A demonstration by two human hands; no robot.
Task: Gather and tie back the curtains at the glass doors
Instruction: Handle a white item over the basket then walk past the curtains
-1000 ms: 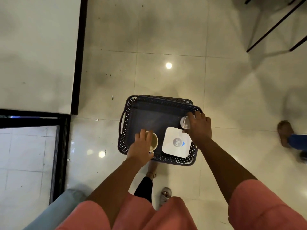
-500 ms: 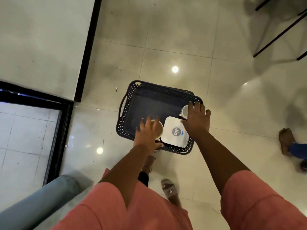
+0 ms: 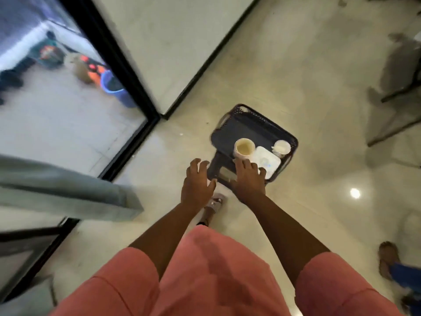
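A dark basket (image 3: 262,124) is seen on the floor, holding a cup (image 3: 244,148), a small jar (image 3: 282,148) and a white box (image 3: 267,161). Both the left hand (image 3: 197,184) and right hand (image 3: 248,181) are spread, nothing being held. The pale curtain (image 3: 68,192) lies well left of the left hand, by the glass door (image 3: 57,115).

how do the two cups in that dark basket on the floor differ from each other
The cup next to the person's right hand looks wider than the small cup at the basket's far right side. The wider cup holds a tan liquid; the small cup's inside looks pale and whitish, its contents unclear in the blur. The wider cup sits left of the white flat box; the small one sits beyond it. Both stand upright with open tops.
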